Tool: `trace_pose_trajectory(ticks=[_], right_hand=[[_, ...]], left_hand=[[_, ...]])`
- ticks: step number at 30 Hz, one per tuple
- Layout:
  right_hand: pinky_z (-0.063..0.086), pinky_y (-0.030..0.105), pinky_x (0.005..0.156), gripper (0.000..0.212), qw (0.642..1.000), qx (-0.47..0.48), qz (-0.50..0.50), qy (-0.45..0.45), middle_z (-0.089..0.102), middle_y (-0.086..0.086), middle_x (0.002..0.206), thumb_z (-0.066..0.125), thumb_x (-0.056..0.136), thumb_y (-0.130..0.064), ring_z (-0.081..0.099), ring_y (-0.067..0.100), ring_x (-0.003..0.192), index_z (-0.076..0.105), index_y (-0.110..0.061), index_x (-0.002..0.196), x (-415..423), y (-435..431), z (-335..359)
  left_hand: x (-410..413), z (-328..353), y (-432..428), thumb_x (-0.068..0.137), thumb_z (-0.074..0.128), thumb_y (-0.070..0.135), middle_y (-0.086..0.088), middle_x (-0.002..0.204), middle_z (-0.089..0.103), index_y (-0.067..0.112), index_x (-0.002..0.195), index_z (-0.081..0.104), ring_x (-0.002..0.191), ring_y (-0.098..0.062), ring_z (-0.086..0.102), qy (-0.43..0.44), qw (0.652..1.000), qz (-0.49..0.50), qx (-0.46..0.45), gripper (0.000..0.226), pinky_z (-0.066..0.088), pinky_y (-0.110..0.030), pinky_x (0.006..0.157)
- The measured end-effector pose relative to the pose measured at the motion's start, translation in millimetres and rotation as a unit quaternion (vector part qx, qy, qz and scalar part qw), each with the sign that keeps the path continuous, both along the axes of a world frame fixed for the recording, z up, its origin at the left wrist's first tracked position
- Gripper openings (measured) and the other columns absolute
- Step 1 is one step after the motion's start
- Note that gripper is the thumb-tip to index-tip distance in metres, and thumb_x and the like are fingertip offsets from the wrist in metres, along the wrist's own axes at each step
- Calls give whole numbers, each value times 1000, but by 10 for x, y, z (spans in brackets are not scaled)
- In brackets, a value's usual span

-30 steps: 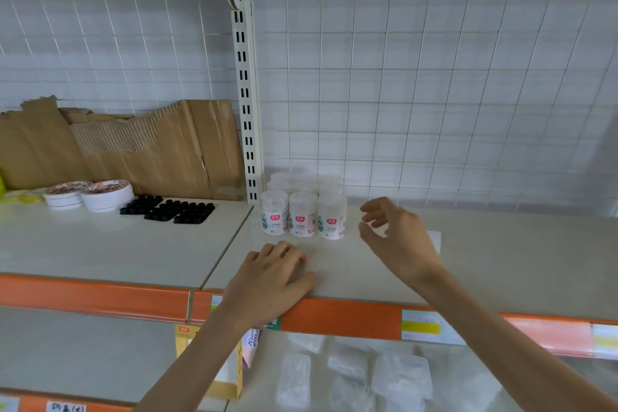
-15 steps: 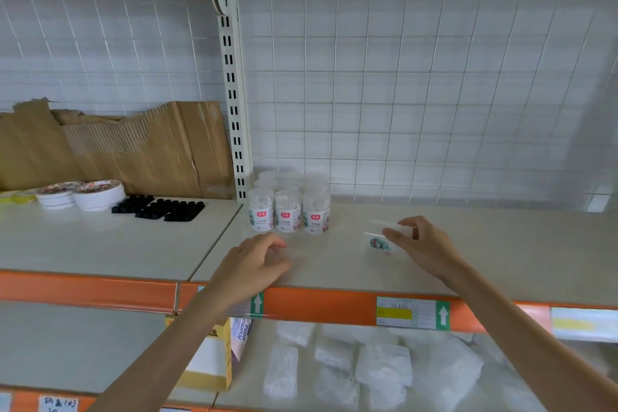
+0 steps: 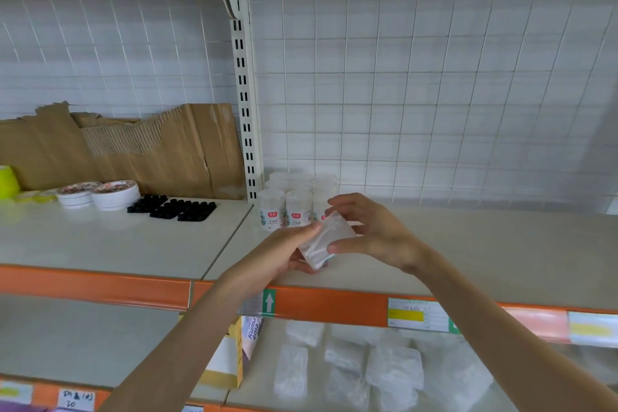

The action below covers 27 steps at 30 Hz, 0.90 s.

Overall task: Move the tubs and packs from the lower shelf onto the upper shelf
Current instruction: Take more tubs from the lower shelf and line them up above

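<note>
Clear pack (image 3: 326,239) (tilted) between left hand (image 3: 284,254) and right hand (image 3: 378,234)

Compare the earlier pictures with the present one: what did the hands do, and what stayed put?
The left hand left the shelf edge and joined the right hand; both now hold the clear pack, shifted leftward toward the tubs. The tubs and the lower-shelf packs stayed put.

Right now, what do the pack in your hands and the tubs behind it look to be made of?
The pack: clear, glossy plastic, thin film or shell, cannot tell which; white contents show through and light glints off it. The tubs: likely rigid translucent plastic; pale contents show through straight walls, with printed red-marked labels stuck on.
</note>
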State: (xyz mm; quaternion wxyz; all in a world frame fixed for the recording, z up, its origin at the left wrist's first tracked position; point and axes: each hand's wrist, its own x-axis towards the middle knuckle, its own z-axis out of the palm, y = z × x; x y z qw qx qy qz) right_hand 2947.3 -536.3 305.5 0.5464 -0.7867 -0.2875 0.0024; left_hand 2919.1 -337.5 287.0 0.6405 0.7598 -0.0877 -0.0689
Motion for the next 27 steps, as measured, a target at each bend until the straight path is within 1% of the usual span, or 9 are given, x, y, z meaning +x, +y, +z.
trace_pose_trajectory(ticks=[3, 7, 8, 10, 13, 16, 20, 24, 27], right_hand=[[51, 26, 94, 68, 999, 22, -42, 26, 65, -2, 119, 89, 64, -4, 63, 10, 107, 57, -23, 122, 25, 34, -103], [56, 35, 89, 54, 989, 30, -106, 97, 70, 2, 107, 85, 75, -25, 69, 14, 95, 57, -19, 121, 11, 130, -268], [55, 35, 88, 43, 989, 22, -91, 114, 71, 2, 105, 79, 82, -28, 70, 14, 92, 59, -18, 119, -18, 169, -279], [53, 32, 86, 22, 992, -17, -50, 112, 71, 1, 105, 64, 93, -31, 69, 13, 93, 63, -20, 112, -90, 248, -263], [50, 24, 82, 21, 995, -36, -18, 89, 71, -1, 111, 58, 97, -30, 66, 13, 103, 63, -21, 115, -123, 289, -260], [52, 29, 91, 25, 993, 31, -19, 113, 72, 1, 111, 65, 93, -23, 66, 14, 107, 64, -16, 117, -107, 250, -291], [53, 31, 91, 40, 986, 91, -53, 129, 74, 3, 104, 77, 82, -19, 69, 16, 100, 58, -14, 117, -91, 192, -326], [53, 28, 81, 43, 984, 77, -84, 135, 73, 6, 101, 81, 78, -27, 69, 19, 96, 57, -15, 111, -115, 193, -337], [51, 23, 74, 50, 987, 40, -110, 109, 70, 0, 99, 85, 71, -37, 68, 15, 91, 56, -20, 108, -129, 216, -348]], left_hand=[[32, -75, 60, 89, 61, 45, -15, 109, 72, 10, 117, 68, 96, -25, 69, -9, 1000, 8, -29, 45, 57, -35, 85], [87, -145, 95, 90, 63, 47, -6, 116, 71, 15, 121, 67, 107, -21, 68, -29, 997, 46, -54, 44, 54, -33, 92], [82, -145, 84, 93, 60, 46, -2, 115, 72, 18, 120, 66, 106, -17, 68, -36, 997, 52, -49, 40, 53, -28, 92], [45, -126, 52, 96, 55, 46, 13, 110, 68, 26, 116, 62, 101, -1, 64, -44, 995, 73, -51, 28, 50, -10, 78], [22, -140, 36, 97, 51, 49, 28, 106, 54, 38, 115, 53, 95, 12, 52, -54, 993, 94, -43, 22, 39, -7, 72], [18, -179, 33, 95, 49, 54, 23, 113, 57, 43, 106, 55, 103, 7, 53, -63, 992, 111, -13, 17, 36, -12, 80], [9, -197, 38, 84, 56, 57, 15, 105, 67, 30, 104, 62, 106, -4, 61, -98, 990, 101, 3, 34, 44, -27, 96], [44, -216, 75, 92, 61, 41, 1, 103, 70, 20, 103, 67, 91, -11, 69, -116, 988, 103, 18, 24, 54, -29, 83], [32, -207, 68, 92, 65, 37, 1, 102, 71, 18, 109, 67, 88, -10, 70, -121, 987, 97, 30, 26, 55, -25, 78]])
